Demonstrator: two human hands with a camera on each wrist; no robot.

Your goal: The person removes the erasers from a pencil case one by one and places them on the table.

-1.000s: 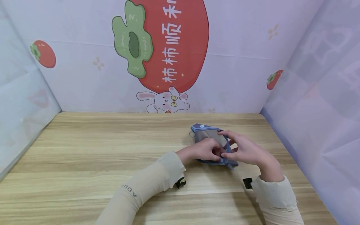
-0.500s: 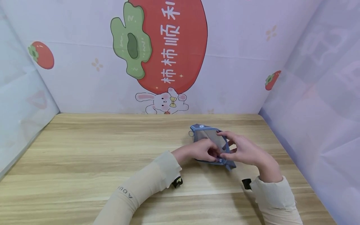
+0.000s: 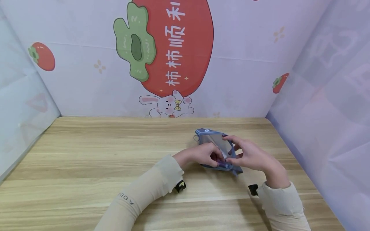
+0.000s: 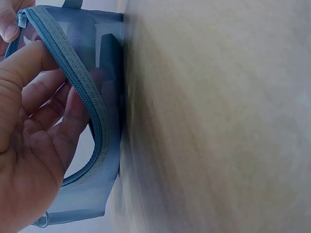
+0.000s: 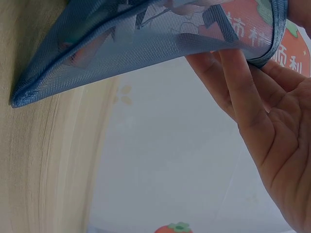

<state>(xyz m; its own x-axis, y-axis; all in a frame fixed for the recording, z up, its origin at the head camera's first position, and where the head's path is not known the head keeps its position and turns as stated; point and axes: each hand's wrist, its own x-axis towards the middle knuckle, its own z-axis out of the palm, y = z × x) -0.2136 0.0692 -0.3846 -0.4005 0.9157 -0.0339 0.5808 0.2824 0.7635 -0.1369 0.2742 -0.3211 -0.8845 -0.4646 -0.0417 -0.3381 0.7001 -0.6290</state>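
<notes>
A blue zippered mesh pouch (image 3: 213, 139) lies on its side on the table, its mouth spread open. My left hand (image 3: 202, 154) reaches into that mouth with bent fingers; in the left wrist view its fingers (image 4: 43, 90) pass behind the zipper edge (image 4: 85, 90). A small purplish bit (image 3: 222, 164) shows at the left fingertips, and I cannot tell whether they pinch it. At the pouch's right end, my right hand (image 3: 251, 153) holds the rim between thumb and fingers. Through the mesh in the right wrist view, a reddish shape (image 5: 80, 56) shows dimly inside the pouch.
The wooden table (image 3: 115, 144) meets a printed back wall (image 3: 242, 83) and a right side wall (image 3: 326, 128). A metal ring (image 3: 196, 138) hangs at the pouch's left corner. Black straps (image 3: 180, 186) show near both sleeves.
My left hand has drawn slightly left and toward me within the pouch mouth, and a purplish bit now shows by its fingertips. The right hand keeps its hold on the rim.
</notes>
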